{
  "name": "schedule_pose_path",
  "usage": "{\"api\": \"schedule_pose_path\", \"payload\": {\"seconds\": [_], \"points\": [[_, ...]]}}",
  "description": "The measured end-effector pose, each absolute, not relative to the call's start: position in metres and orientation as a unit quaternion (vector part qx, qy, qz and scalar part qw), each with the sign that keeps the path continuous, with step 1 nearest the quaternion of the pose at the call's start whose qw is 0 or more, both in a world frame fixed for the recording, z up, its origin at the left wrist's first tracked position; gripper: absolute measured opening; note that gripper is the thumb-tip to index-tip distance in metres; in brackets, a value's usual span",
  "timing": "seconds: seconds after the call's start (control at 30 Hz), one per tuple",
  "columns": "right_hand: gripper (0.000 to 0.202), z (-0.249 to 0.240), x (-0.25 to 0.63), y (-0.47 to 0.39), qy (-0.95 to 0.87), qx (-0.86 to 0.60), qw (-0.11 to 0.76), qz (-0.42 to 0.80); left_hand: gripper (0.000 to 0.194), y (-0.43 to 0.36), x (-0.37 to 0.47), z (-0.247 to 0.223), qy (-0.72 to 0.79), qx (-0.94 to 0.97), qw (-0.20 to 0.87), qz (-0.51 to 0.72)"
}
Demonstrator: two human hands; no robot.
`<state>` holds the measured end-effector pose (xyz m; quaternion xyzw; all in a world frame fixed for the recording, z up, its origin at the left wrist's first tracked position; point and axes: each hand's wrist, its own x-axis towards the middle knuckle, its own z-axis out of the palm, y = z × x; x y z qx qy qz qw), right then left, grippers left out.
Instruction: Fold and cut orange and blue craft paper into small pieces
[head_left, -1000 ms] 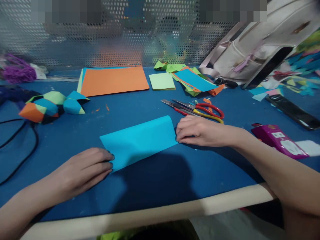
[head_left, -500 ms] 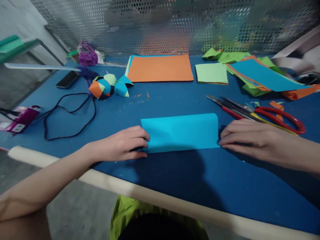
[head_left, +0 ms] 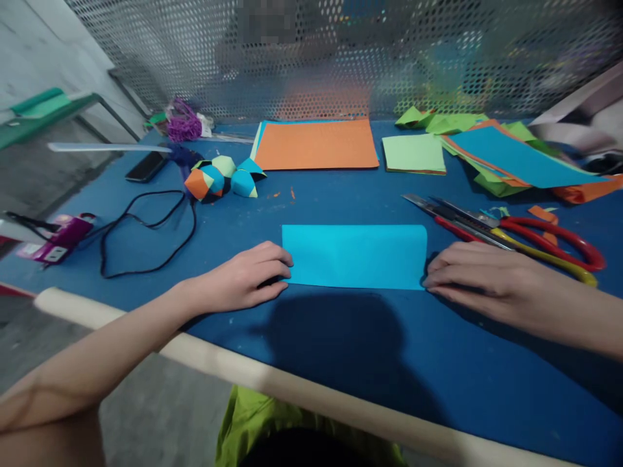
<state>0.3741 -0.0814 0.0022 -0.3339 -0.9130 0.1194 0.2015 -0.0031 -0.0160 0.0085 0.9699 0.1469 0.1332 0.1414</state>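
A sheet of bright blue paper, folded over with its rounded fold at the far side, lies in front of me on the blue tabletop. At its left edge my left hand is closed, fingertips curled on the near left part. My right hand pinches the near right corner, its fingers pressed together. Just beyond the right hand lie a utility knife and red-and-yellow-handled scissors.
Orange sheets and a pale green square stack lie at the back. Paper scraps pile up at right. At left are a folded paper piece, a glue gun, a black cable, a phone and a pink power strip.
The view has shifted slightly. The blue paper now lies straighter, its near and far edges closer to level. Both hands keep their hold at its two ends.
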Motion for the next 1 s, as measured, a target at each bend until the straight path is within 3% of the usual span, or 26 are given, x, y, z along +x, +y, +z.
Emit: {"api": "schedule_pose_path", "payload": {"seconds": [1.0], "points": [[0.032, 0.0104, 0.38, -0.0823, -0.912, -0.372, 0.12, 0.125, 0.015, -0.0103, -0.0074, 0.0016, 0.149, 0.973, 0.109, 0.14]]}}
